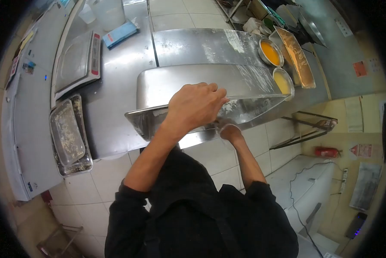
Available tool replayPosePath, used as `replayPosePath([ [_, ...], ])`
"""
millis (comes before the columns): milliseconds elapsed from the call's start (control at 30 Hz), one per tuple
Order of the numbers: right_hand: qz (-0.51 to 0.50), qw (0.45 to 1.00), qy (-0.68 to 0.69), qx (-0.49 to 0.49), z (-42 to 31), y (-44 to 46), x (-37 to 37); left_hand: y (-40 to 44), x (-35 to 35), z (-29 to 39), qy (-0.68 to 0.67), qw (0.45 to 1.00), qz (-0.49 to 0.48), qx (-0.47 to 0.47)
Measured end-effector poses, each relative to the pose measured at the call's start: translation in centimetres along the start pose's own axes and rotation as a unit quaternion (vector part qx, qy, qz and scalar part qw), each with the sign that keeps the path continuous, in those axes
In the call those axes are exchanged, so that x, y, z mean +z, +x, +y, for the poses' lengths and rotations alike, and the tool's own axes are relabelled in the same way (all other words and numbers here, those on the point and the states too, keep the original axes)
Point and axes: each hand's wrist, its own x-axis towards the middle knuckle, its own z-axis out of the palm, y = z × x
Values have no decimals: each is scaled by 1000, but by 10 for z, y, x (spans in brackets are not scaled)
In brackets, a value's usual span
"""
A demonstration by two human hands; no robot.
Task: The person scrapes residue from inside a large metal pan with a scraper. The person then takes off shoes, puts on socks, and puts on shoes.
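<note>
A deep rectangular metal pan (175, 88) is tipped up on its side on the steel worktable, its open side towards me. White smears show along its wall. My left hand (197, 105) is closed over the pan's upper rim, near the middle. Low by the pan's opening is my right hand (229, 130), blurred by motion, so its fingers and anything in them cannot be made out. A metal bowl of pale yellow stuff (282, 82) stands by the pan's right end, with a bowl of orange liquid (270, 53) behind it.
On the left are a scale (74, 62), a blue packet (119, 34) and stacked trays with crumbs (68, 133). A long tray with a brown surface (296, 56) lies far right. Floury streaks mark the steel worktable (193, 43). A metal frame (307, 129) juts out at right.
</note>
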Motion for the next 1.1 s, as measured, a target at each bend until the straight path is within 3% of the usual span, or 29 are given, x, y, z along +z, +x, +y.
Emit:
replayPosePath([
  [100, -44, 997, 5, 69, 17, -15, 0, 1, 0, 0, 2, 1000, -14, 5],
  [333, 48, 991, 47, 116, 42, 54, 17, 5, 0, -1, 30, 999, -19, 40],
  [400, 56, 997, 36, 36, 47, 66, 3, 7, -6, -1, 34, 999, -26, 30],
  [500, 14, 999, 9, 39, 47, 17, 10, 4, -6, -4, 21, 999, -31, 10],
  [567, 41, 997, -42, -43, 58, -4, 32, 2, -4, -7, 12, 999, -30, 7],
  [667, 19, 996, 76, 37, 11, -9, 0, 2, -2, -5, -11, 999, -15, 28],
  [733, 23, 997, 53, 60, 22, 39, 25, 4, -4, -5, 12, 998, -46, 26],
  [867, 24, 1000, 18, -2, 24, 73, 2, 6, -3, -4, 30, 999, -14, 22],
  [1000, 10, 1000, -9, -13, 26, 20, 34, 2, -4, -5, 10, 1000, 1, 9],
  [1067, 201, 962, -134, -126, 10, 0, 38, 1, -5, -10, 4, 1000, 1, 10],
  [1100, 198, 963, -132, -126, 0, 11, 35, 1, -6, -11, 10, 1000, -8, 17],
])
